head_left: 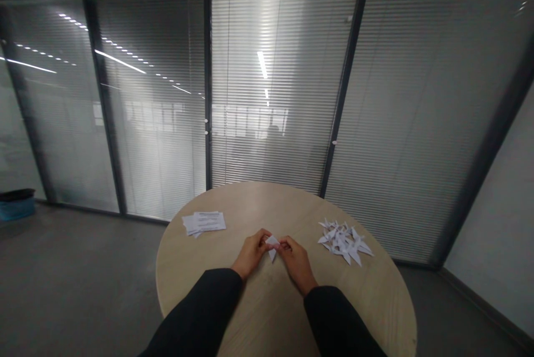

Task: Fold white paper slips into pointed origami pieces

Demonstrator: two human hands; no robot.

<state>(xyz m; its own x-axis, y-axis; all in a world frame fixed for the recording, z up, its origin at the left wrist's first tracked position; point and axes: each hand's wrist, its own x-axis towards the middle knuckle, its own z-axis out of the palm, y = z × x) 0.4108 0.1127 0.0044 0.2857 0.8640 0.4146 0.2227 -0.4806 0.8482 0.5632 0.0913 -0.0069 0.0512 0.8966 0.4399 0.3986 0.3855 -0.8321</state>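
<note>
Between my two hands is a small piece of folded white paper (272, 241), with a pointed end hanging toward me. My left hand (252, 251) pinches its left side, and my right hand (294, 257) grips the right side with thumb and fingers. Both hands are just above the middle of the round wooden table (267, 312). To the right lies a pile of folded white paper cranes (344, 241) with pointed tips. A small stack of white paper sheets (206, 222), some with printed lines, rests at the left.
Behind the table stands a glass partition with blinds (275, 151) and dark frames, close to the table's far edge. A blue bin (17, 208) with a dark rim is on the floor at the far left. A white wall (496, 223) rises at the right.
</note>
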